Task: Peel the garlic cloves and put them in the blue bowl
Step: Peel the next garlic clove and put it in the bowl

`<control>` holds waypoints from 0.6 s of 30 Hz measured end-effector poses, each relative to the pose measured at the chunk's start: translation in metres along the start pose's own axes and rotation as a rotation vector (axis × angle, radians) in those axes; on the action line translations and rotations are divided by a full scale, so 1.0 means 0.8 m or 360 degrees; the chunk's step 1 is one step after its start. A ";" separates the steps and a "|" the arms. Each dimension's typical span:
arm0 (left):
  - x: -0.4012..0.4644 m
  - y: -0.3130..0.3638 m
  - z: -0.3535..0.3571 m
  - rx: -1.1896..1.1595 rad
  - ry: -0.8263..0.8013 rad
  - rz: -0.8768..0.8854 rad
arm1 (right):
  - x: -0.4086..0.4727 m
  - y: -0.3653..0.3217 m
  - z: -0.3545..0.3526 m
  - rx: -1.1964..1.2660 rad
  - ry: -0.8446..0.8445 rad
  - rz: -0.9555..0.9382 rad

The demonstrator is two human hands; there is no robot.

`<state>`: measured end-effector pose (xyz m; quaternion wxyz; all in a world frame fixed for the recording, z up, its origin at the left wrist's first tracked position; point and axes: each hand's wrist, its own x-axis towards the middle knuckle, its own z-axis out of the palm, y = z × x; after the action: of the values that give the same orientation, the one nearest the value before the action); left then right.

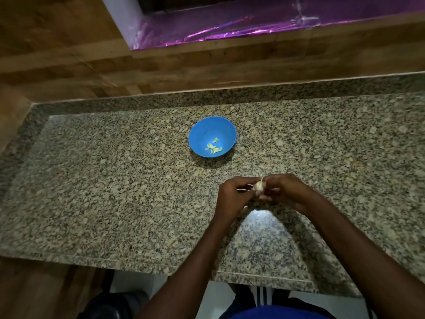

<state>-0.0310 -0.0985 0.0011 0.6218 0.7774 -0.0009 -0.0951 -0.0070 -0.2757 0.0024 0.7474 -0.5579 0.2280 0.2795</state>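
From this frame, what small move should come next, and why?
Probably keep stripping skin: both the left hand and the right hand pinch the garlic above the counter, and papery white skin still shows on it. Peeled cloves already lie in the blue bowl, so dropping follows once this one is bare.

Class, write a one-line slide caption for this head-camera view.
Both hands, left hand and right hand, grip garlic above a granite counter; blue bowl holds peeled cloves.

Left grip (232,194), right grip (284,192) pinched together
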 end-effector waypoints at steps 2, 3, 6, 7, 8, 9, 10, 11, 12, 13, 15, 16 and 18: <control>-0.001 0.006 0.002 0.0108 0.0051 0.0061 | 0.006 -0.001 0.000 0.0016 -0.0005 0.0085; -0.001 0.008 0.002 0.0152 0.0063 0.0093 | 0.011 -0.001 0.000 0.0021 0.0012 0.0135; -0.003 0.012 0.003 0.0272 0.0056 0.0165 | 0.020 0.000 0.000 0.0012 0.0016 0.0264; -0.004 0.012 0.002 0.0314 0.0046 0.0186 | 0.022 0.000 0.000 -0.0001 -0.0019 0.0298; -0.004 0.011 0.001 0.0358 0.0032 0.0211 | 0.024 0.000 -0.001 -0.0006 -0.0064 0.0327; -0.004 0.009 0.000 0.0405 0.0014 0.0237 | 0.026 0.000 -0.003 -0.0013 -0.0107 0.0349; -0.004 0.007 -0.003 0.0452 -0.0002 0.0261 | 0.027 0.000 -0.003 -0.0022 -0.0145 0.0369; -0.004 0.005 -0.004 0.0494 -0.0012 0.0284 | 0.027 0.000 -0.002 -0.0031 -0.0167 0.0388; -0.003 0.004 -0.006 0.0530 -0.0015 0.0307 | 0.027 0.000 0.000 -0.0033 -0.0171 0.0405; -0.003 0.002 -0.007 0.0558 -0.0009 0.0327 | 0.026 0.000 0.003 -0.0023 -0.0161 0.0416; -0.003 0.001 -0.009 0.0568 0.0000 0.0340 | 0.026 0.003 0.007 0.0043 -0.0126 0.0420; -0.003 0.001 -0.011 0.0550 -0.0001 0.0335 | 0.025 0.004 0.008 0.0094 -0.0132 0.0418; -0.003 0.001 -0.015 0.0516 -0.0006 0.0316 | 0.025 0.003 0.005 0.0183 -0.0189 0.0436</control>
<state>-0.0313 -0.0870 0.0046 0.4947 0.8633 -0.0941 -0.0333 0.0065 -0.2679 -0.0113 0.7451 -0.4604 0.2729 0.3979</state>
